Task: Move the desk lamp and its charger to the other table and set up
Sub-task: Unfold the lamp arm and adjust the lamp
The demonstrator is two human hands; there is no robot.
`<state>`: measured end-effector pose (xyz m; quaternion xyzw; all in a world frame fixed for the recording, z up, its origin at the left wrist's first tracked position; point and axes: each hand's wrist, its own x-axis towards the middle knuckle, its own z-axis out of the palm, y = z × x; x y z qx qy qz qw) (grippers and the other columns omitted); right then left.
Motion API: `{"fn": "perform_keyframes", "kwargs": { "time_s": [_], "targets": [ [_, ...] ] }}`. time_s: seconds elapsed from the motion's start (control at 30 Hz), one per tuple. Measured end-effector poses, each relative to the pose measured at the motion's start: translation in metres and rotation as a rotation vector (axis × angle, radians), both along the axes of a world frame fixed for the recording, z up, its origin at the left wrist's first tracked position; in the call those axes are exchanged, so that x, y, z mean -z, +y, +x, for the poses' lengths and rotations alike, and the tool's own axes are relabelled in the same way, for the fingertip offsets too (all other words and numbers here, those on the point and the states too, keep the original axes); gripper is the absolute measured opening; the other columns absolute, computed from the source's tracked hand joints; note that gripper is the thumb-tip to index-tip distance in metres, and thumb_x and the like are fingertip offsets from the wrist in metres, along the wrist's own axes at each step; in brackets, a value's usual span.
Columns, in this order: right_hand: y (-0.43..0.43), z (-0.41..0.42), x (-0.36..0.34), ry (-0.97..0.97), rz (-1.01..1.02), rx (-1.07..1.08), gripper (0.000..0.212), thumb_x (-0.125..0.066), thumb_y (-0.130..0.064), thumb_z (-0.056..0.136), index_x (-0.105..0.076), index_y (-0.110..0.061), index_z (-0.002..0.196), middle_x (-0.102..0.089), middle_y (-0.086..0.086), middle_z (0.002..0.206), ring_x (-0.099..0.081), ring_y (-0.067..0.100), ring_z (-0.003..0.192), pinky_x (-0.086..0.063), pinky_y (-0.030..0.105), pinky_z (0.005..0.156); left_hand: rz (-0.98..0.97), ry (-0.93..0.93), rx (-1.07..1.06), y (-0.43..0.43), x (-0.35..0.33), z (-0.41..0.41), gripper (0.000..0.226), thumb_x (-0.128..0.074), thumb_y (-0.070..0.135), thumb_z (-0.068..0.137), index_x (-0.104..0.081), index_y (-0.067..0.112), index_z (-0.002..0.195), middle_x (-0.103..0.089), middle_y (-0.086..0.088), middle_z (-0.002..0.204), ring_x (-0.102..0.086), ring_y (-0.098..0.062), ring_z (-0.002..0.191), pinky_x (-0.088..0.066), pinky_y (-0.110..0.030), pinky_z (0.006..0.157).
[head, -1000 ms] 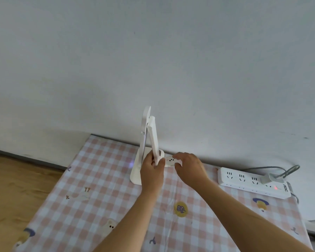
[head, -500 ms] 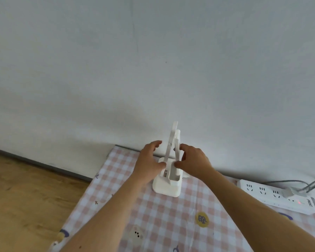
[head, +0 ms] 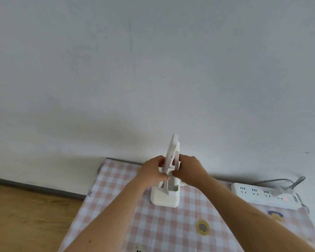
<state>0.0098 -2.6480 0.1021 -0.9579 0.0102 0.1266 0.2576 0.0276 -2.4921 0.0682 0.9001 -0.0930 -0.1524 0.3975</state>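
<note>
A white folding desk lamp (head: 165,197) stands on the pink checked tablecloth (head: 116,197) near the wall. Its flat head and arm (head: 173,150) rise nearly upright, folded close together. My left hand (head: 152,172) grips the lamp's head from the left, thumb and fingers pinching its lower part. My right hand (head: 188,170) grips the arm from the right, just above the base. A white charger plug (head: 278,191) sits in the white power strip (head: 264,195) at the right; the lamp's cable is not clearly visible.
The power strip lies along the wall with a red light on and a grey cord (head: 289,182) running off right. A grey wall (head: 153,70) is directly behind the table. Wooden floor (head: 25,219) lies to the left of the table's edge.
The lamp was turned so its base faces me. My right hand let go of a small white piece beside the base and both hands moved up onto the lamp's head and arm.
</note>
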Motion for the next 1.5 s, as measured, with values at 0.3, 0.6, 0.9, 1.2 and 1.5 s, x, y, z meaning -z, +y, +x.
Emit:
{"fn": "perform_keyframes", "kwargs": {
  "time_s": [0.3,0.6,0.9,1.2,1.5],
  "targets": [
    [0.002,-0.001,0.001,-0.002,0.022,0.038,0.024,-0.063,-0.018,0.079,-0.060,-0.011,0.102,-0.069,0.008,0.092,-0.068,0.029,0.079,-0.057,0.043,0.077,0.082,-0.026,0.081,0.007,-0.001,0.008,0.039,-0.072,0.022,0.067,-0.060,0.019,0.103,-0.068,0.006,0.103,-0.063,-0.017,0.098,-0.052,-0.040,0.086],
    [0.003,-0.001,0.001,0.016,-0.010,0.048,0.023,-0.061,-0.020,0.078,-0.058,-0.013,0.099,-0.067,0.006,0.088,-0.067,0.028,0.075,-0.058,0.042,0.074,0.224,-0.066,0.141,0.023,-0.017,0.012,0.034,-0.068,0.023,0.069,-0.056,0.016,0.099,-0.067,-0.001,0.099,-0.062,-0.025,0.091,-0.053,-0.041,0.080],
    [0.002,-0.002,-0.001,0.028,0.006,0.041,0.024,-0.062,-0.019,0.080,-0.058,-0.011,0.102,-0.067,0.009,0.094,-0.067,0.030,0.081,-0.057,0.042,0.078,0.373,-0.172,0.155,0.050,-0.041,0.015,0.034,-0.068,0.028,0.072,-0.056,0.020,0.103,-0.065,0.002,0.101,-0.059,-0.022,0.088,-0.047,-0.033,0.071],
    [0.007,-0.001,-0.002,0.019,0.001,0.021,0.024,-0.062,-0.019,0.081,-0.057,-0.011,0.104,-0.068,0.009,0.096,-0.067,0.030,0.082,-0.055,0.040,0.080,0.467,-0.227,0.113,0.054,-0.053,0.011,0.033,-0.066,0.022,0.073,-0.056,0.019,0.104,-0.063,0.001,0.097,-0.055,-0.022,0.083,-0.038,-0.029,0.063],
    [0.003,0.002,-0.011,-0.017,0.040,0.042,0.028,-0.067,-0.029,0.077,-0.061,-0.019,0.103,-0.067,0.002,0.094,-0.068,0.026,0.081,-0.057,0.039,0.079,-0.263,-0.051,-0.208,0.040,-0.039,-0.016,0.033,-0.063,0.025,0.073,-0.060,0.031,0.105,-0.063,0.016,0.105,-0.056,0.000,0.098,-0.044,-0.019,0.076]
  ]
}}
